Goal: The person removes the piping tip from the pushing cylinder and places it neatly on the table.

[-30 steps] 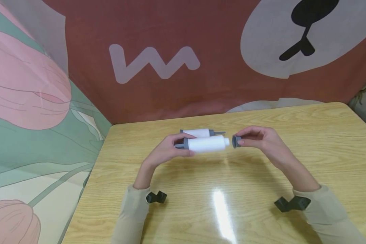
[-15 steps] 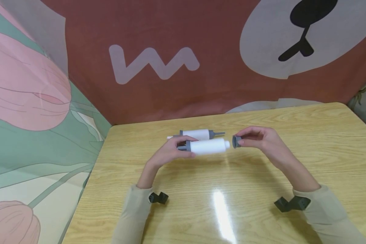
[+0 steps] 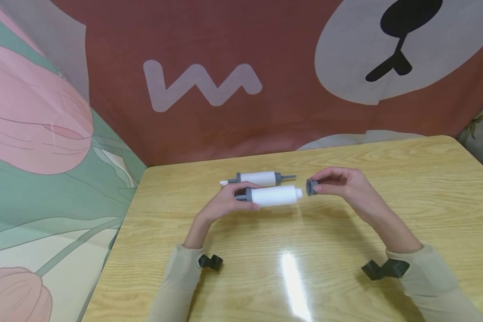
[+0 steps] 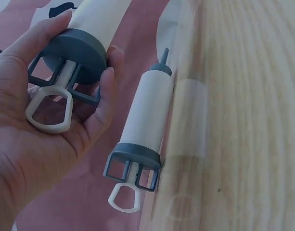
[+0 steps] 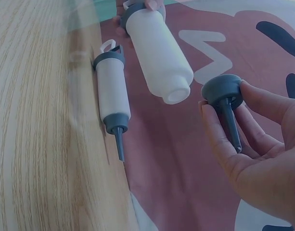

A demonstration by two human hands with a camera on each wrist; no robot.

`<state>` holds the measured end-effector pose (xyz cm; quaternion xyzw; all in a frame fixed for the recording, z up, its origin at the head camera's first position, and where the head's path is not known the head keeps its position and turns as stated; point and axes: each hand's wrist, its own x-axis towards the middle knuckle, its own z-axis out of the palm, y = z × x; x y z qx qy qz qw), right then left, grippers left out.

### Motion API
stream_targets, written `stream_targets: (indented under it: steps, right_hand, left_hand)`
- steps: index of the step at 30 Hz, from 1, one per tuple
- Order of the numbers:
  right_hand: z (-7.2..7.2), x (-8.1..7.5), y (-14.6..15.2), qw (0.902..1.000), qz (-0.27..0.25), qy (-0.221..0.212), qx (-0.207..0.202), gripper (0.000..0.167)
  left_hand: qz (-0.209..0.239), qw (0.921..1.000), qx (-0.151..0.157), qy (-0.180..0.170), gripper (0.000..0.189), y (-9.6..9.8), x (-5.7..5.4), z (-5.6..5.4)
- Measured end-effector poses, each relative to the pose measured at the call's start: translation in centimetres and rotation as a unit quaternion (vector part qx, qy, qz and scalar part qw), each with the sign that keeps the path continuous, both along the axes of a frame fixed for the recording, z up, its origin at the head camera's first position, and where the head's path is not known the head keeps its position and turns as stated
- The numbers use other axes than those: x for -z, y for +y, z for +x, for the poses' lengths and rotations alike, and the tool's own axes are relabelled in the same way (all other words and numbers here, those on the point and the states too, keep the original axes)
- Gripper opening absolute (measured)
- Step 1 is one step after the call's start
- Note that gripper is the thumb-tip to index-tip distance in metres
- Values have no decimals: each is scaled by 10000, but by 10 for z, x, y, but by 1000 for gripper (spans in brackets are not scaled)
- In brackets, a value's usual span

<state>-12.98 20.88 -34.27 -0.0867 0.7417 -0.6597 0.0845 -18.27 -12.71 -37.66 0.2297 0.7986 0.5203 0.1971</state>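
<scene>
My left hand grips a white syringe barrel around its grey collar. The barrel lies nearly level above the table, its bare white neck toward the right. From the collar a white pull ring sticks out over the palm. My right hand pinches a grey nozzle cap between thumb and fingers. Its wide mouth faces the neck across a small gap, and in the right wrist view its thin spout runs back along the fingers.
Behind the left hand, a second white syringe lies on the wooden table with its grey nozzle fitted and pointing right. A red printed cloth hangs at the table's back edge, and a floral cloth hangs at the left.
My left hand has come slightly nearer and to the right with the barrel, uncovering more of the second syringe. My right hand with the cap has hardly moved.
</scene>
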Motion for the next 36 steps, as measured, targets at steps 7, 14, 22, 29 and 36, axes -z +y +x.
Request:
stream_targets:
  steps: [7,14,22,29,36]
  right_hand:
    - [0,1,0,10000,7,13,3,24]
    - [0,1,0,10000,-11,23,-20,23]
    - [1,0,-1,10000,30,-8,-30,23]
    - [1,0,-1,9999,-142,4,-61,19]
    - [0,2,0,9999,-94,43,-81,20]
  left_hand:
    - [-160,9995,-72,245,47,1,3,-1]
    - [-45,9996,-106,258,47,1,7,-2]
    - [-221,9993,-180,227,47,1,14,-4]
    - [-468,9986,-208,144,46,0,19,-6]
    - [-619,9978,-38,239,45,0,24,-8]
